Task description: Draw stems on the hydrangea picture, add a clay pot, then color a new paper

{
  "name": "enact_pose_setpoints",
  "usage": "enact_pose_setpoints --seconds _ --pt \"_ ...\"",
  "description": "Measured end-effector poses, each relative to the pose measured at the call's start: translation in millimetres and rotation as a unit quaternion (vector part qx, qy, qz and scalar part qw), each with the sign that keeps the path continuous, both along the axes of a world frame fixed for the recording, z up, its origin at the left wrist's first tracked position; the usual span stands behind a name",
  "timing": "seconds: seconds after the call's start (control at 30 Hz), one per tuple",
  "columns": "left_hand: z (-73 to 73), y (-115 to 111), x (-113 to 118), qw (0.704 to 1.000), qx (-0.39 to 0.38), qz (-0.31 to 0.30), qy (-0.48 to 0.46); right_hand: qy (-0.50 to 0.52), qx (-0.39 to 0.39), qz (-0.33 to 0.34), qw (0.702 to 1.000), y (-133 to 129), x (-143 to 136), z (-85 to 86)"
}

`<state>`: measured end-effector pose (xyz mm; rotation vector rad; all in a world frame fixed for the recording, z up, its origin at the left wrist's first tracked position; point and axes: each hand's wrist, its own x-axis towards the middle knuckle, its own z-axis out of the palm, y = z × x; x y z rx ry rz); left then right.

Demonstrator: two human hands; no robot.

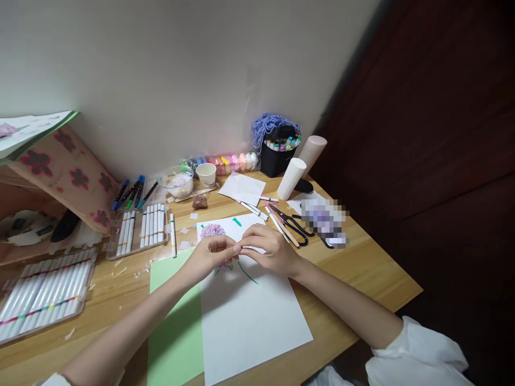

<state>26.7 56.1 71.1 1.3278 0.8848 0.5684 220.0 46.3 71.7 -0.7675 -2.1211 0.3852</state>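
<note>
The left hand and right hand meet at the fingertips, thumbs and forefingers pinched nearly together; whether they have hold of anything I cannot tell, since any piece there is too small to make out. They are over the white sheet, whose purple flower lies partly behind the left hand. A green line curves out below the right hand. The white sheet overlaps a green sheet.

A loose pinch could drop something small among the scraps. A low left hand might rub the flower, and a brushing wrist could smear the line if it is wet. Swinging the right hand outward could knock the scissors just beyond it.

The left hand hides part of the flower, the frame cuts off the green sheet's near edge, and a pixelated patch masks whatever lies at the right.
</note>
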Motion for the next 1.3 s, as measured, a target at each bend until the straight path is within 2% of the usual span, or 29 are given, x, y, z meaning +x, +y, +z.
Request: enact_pose_setpoints --seconds 0.13,0.23,0.3,0.37,0.43,0.5,0.57,0.67,0.73,0.87,0.97,1.1,1.3 --pt "4.7 0.5 6.9 1.000 -0.001 0.000 0.006 0.056 -0.041 -0.016 0.997 -6.8 -1.0 -0.4" --pt "10.4 2.4 6.3 1.000 -0.004 -0.006 0.005 0.149 -0.150 0.002 0.977 -5.8 -0.9 -2.1" --pt "15.0 6.6 -0.7 1.000 0.011 0.010 0.008 0.250 -0.243 0.019 0.937 0.7 4.8 -4.0" --pt "19.3 15.0 -13.7 0.998 0.033 0.041 0.023 0.375 -0.322 0.006 0.869 12.5 15.1 -6.4" --pt "21.9 27.9 -30.2 0.993 0.060 0.075 0.062 0.462 -0.368 -0.040 0.806 28.8 25.7 -9.6" --pt "21.7 44.4 -46.0 0.982 0.098 0.112 0.118 0.476 -0.394 -0.061 0.784 47.5 30.4 -14.2" --pt "18.4 62.8 -56.9 0.963 0.137 0.159 0.168 0.437 -0.417 -0.055 0.795 67.0 24.8 -20.7" --pt "8.4 89.3 -59.7 0.921 0.192 0.224 0.256 0.330 -0.438 -0.041 0.835 98.0 -1.9 -33.3" --pt "-0.9 103.8 -52.8 0.883 0.222 0.255 0.325 0.262 -0.422 -0.063 0.866 120.2 -25.4 -42.3" --pt "-21.9 124.4 -29.5 0.820 0.255 0.281 0.429 0.225 -0.389 -0.082 0.889 161.3 -65.4 -56.3" --pt "-33.9 132.4 -19.0 0.789 0.277 0.277 0.473 0.217 -0.365 -0.094 0.901 179.9 -80.9 -61.4" --pt "-38.2 127.2 -26.3 0.775 0.321 0.243 0.488 0.227 -0.360 -0.083 0.901 185.3 -81.4 -62.5" --pt "-30.5 102.6 -51.4 0.795 0.382 0.178 0.437 0.257 -0.388 -0.027 0.885 169.1 -62.7 -52.2"
